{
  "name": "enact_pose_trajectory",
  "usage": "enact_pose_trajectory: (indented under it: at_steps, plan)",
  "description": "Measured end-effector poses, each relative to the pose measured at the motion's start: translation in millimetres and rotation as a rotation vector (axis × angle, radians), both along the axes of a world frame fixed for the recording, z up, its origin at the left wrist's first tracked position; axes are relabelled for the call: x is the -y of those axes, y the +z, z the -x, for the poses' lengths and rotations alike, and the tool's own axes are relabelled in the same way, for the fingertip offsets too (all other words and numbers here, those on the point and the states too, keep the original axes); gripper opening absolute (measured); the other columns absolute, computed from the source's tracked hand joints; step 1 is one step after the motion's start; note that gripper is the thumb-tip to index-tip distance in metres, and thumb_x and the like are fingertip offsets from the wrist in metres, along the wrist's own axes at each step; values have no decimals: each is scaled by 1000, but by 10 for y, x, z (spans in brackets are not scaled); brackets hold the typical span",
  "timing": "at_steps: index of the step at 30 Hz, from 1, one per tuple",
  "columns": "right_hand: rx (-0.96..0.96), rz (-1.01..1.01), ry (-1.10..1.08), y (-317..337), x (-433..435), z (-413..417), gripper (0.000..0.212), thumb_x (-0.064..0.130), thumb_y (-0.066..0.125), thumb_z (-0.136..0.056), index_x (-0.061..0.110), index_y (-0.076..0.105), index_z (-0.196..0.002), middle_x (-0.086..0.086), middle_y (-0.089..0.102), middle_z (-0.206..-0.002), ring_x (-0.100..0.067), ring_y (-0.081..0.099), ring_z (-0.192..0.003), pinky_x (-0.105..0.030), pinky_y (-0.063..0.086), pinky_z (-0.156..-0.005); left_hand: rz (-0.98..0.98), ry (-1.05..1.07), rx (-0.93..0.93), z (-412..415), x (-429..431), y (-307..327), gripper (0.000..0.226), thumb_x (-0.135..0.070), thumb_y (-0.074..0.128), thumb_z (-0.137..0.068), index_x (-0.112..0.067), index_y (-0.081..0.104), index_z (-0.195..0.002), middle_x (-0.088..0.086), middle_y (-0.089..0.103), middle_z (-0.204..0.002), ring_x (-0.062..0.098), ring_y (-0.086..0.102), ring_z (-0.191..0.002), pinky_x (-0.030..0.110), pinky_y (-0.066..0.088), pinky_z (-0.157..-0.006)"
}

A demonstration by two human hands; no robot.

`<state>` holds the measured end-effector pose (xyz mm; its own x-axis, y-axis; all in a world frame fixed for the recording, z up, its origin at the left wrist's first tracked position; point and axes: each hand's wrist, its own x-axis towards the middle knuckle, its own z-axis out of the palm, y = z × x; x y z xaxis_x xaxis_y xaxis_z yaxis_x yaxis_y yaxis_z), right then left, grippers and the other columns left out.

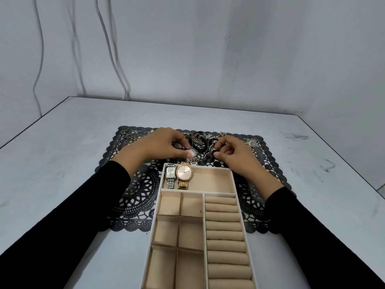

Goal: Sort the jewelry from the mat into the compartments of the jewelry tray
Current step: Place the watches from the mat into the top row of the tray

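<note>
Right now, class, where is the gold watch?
Head view: the gold watch lies in the wide far compartment of the jewelry tray, at its left end, beside the silver watch.

On my feed the left grip [164, 142] pinches a round silver watch [191, 153] lying on the black lace mat [141, 184], just beyond the jewelry tray [233, 180]. The right grip [231, 152] pinches a dark piece [214, 151] at the near edge of the tangled jewelry pile [200, 139]. In the tray's far compartment I see a rectangular silver watch [170, 174] and a gold watch [184, 174] side by side, touching. The mat lies on the grey bench [62, 142], with the tray partly on it.
</note>
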<state>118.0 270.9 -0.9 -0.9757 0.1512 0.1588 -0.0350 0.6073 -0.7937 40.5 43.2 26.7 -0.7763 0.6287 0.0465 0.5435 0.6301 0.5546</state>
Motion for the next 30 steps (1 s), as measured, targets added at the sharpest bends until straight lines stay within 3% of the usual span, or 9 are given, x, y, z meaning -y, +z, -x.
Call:
enact_pose_trajectory:
  at_steps: [3, 6, 9, 18, 25, 28, 30]
  plan:
    - [-7, -38, 15, -14, 8, 0, 20, 9, 69, -83, 25, 57, -82, 0, 58, -66, -7, 51, -56, -20, 43, -60, -37, 10, 42, 16, 7, -5, 28, -50, 78, -75, -33, 75, -97, -14, 68, -110, 3, 58, -105, 29, 42, -91]
    - [-7, -67, 33, -10, 18, -7, 18, 9, 68, -84, 22, 56, -85, -1, 57, -68, -5, 49, -55, -15, 41, -58, -60, -12, 18, 48, 18, -40, 14, -39, 72, -86, -32, 76, -98, -16, 71, -106, 2, 61, -105, 33, 44, -100]
    - [-17, -66, 45, -11, 15, -6, 20, 8, 67, -85, 24, 54, -84, -2, 57, -70, -10, 51, -59, -19, 43, -61, -75, -25, -7, 44, 16, -65, 12, -25, 68, -91, -28, 76, -100, -16, 71, -104, 0, 61, -104, 25, 41, -95]
    - [-33, -56, 46, -35, 0, 12, 21, 9, 68, -84, 26, 55, -83, -1, 56, -70, -11, 50, -60, -20, 44, -61, -50, -54, -104, 78, -8, -112, 11, -18, 66, -93, -26, 71, -96, -17, 68, -97, -1, 59, -95, 1, 34, -78]
    - [-45, -41, 45, -34, 14, 11, 16, 7, 66, -85, 19, 56, -89, -2, 53, -71, -11, 48, -60, -19, 43, -61, -191, -28, -138, 47, -26, -132, 11, -16, 62, -93, -24, 68, -97, -13, 70, -99, -10, 58, -90, 1, 37, -76]
    - [-70, -71, 38, -16, 28, 4, 13, 7, 64, -86, 17, 57, -92, -2, 53, -75, -10, 46, -63, -12, 39, -57, -284, 6, -101, 10, -46, -119, 12, -16, 61, -94, -28, 66, -96, -10, 71, -93, 1, 64, -85, 15, 48, -78]
    - [-80, -66, 41, -10, 32, -1, 11, 8, 62, -88, 16, 57, -94, -4, 53, -79, -12, 47, -67, -11, 39, -57, -338, 20, -70, -24, -71, -113, 14, -15, 59, -95, -28, 64, -94, -11, 68, -83, -1, 61, -69, 18, 48, -68]
